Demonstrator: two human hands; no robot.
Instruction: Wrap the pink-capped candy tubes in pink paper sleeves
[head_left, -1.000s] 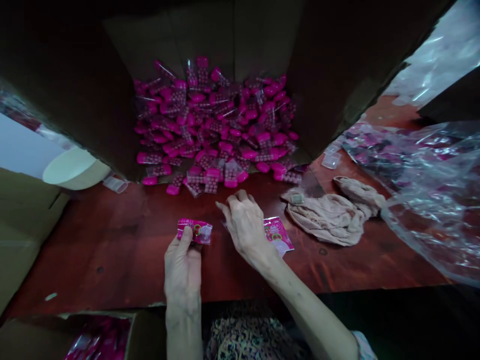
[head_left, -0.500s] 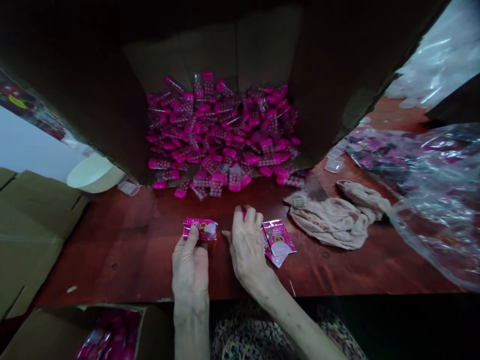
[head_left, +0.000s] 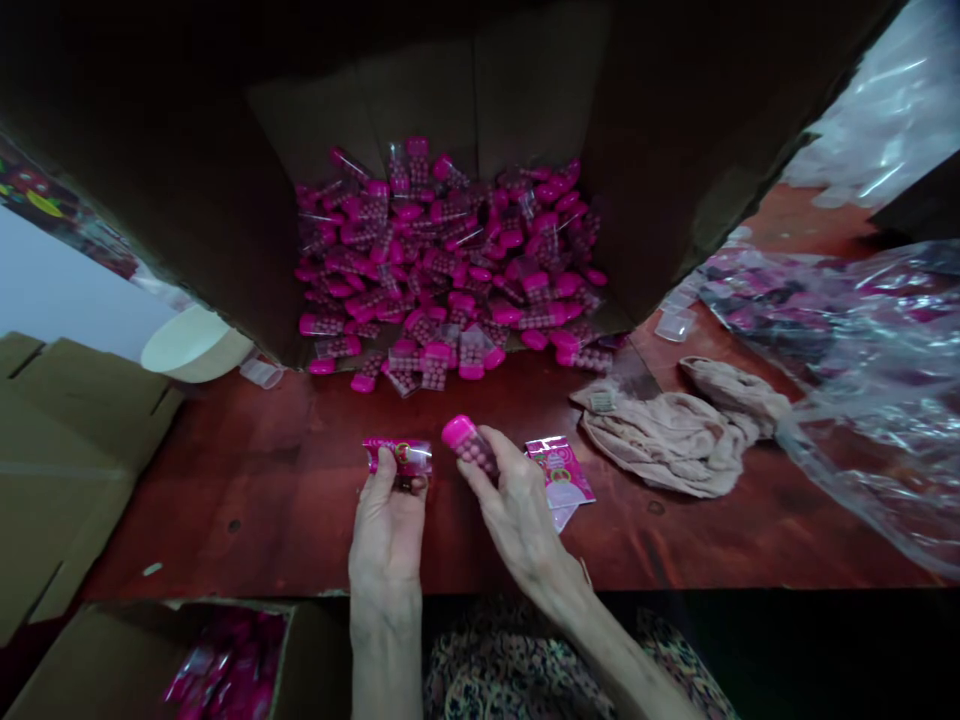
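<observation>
My left hand (head_left: 386,520) pinches a pink printed wrapper sleeve (head_left: 409,457) under its thumb, with the sleeve's end bowed toward the right. In my right hand (head_left: 517,500) is a small clear candy bottle (head_left: 470,442) with a pink cap, filled with pink balls. It is tilted, its cap toward the upper left, a short way from the sleeve. Just right of that hand, flat pink wrappers (head_left: 561,468) lie on the red table (head_left: 300,540). Beyond both hands, a heap of similar bottles (head_left: 450,260) spills from a cardboard box lying on its side.
The big box's dark walls (head_left: 675,150) rise around the heap. A crumpled beige cloth (head_left: 667,435) and a clear plastic bag (head_left: 885,400) lie at right. A white bowl (head_left: 195,345) stands at left. Below the table edge, an open carton (head_left: 97,660) holds pink packets.
My right hand has turned and brought the bottle into plain view, cap toward the left hand. The sleeve in my left hand has bowed more open.
</observation>
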